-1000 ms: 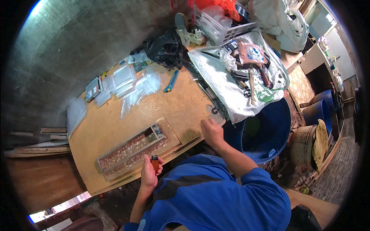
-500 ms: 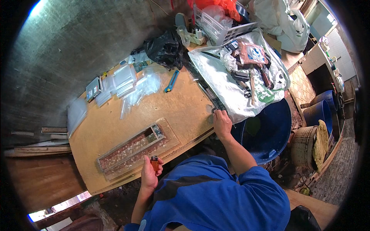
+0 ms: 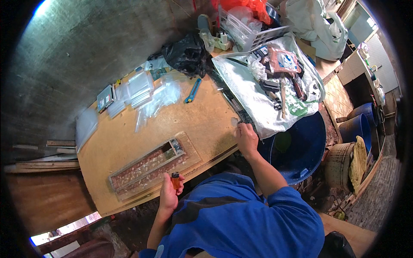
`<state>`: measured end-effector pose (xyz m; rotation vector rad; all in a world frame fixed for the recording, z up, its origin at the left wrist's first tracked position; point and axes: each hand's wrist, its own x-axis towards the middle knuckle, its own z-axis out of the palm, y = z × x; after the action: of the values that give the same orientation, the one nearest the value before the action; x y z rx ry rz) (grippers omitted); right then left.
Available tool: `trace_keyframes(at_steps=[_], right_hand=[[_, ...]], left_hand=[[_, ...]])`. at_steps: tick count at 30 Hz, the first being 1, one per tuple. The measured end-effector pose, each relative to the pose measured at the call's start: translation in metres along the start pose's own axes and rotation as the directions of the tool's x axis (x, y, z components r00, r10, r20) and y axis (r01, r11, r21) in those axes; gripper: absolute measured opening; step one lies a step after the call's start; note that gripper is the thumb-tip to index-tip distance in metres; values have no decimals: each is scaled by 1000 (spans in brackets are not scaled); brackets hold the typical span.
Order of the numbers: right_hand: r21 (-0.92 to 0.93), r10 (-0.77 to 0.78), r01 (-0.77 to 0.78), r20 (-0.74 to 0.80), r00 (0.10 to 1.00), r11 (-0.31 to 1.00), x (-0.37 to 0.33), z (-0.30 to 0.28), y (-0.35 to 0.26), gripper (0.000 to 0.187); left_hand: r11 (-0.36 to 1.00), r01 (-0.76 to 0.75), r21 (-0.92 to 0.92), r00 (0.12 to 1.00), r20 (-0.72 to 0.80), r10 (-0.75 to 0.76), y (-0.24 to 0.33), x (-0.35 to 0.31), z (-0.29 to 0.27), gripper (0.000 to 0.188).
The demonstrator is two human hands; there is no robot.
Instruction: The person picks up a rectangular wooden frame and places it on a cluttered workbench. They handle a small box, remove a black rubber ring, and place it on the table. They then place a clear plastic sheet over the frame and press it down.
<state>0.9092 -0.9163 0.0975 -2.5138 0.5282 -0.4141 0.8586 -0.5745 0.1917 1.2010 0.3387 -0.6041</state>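
Left hand [image 3: 168, 192] just off the near edge of the wooden table [image 3: 205, 116], fingers and thumb wrapped round an orange lighter [image 3: 175, 181], dark top uppermost, body roughly upright; right hand [image 3: 247, 139] at the table's right corner, fingertips down by a small dark piece [image 3: 240, 122] beside the dark strip under the edge of the white sack [image 3: 245, 99]. Right grip: fingers bunched, but cannot tell whether they are clamped on the piece or only touching it, knuckles in the way. To handle it well, I'd judge: pinch the piece by thumb and fingertip and lift it straight, since a sideways drag could send it over the corner toward the blue tub [image 3: 297, 150] just beside; rest the wrist on the table edge for steadiness. Left side: hold the lighter low on its body, top clear of the fingers, well away from the thin clear plastic sleeves [image 3: 140, 89] at the far side. Long wooden frame [image 3: 146, 173] lies near the lighter, blue utility knife [image 3: 193, 90] farther back, neither touched by a hand
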Motion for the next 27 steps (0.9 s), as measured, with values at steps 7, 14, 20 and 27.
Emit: trace_keyframes(at_steps=[7,14,20,27], right_hand=[[549,-311,-296,754,579,782,-42,-24,-77,47],[702,-592,-440,711,380,560,-60,-25,-123,30],[624,-462,-393,773,434,675,-51,-16,-112,26],[745,261,-559,494,829,365,34,-18,-43,20]], left_hand=[[965,0,263,995,96,-26,2,9,10,65],[892,-26,451,980,185,-66,8,11,21,73],[898,-70,434,988,155,2,1,7,13,77],[958,-75,277,988,149,34,-6,4,-17,75]])
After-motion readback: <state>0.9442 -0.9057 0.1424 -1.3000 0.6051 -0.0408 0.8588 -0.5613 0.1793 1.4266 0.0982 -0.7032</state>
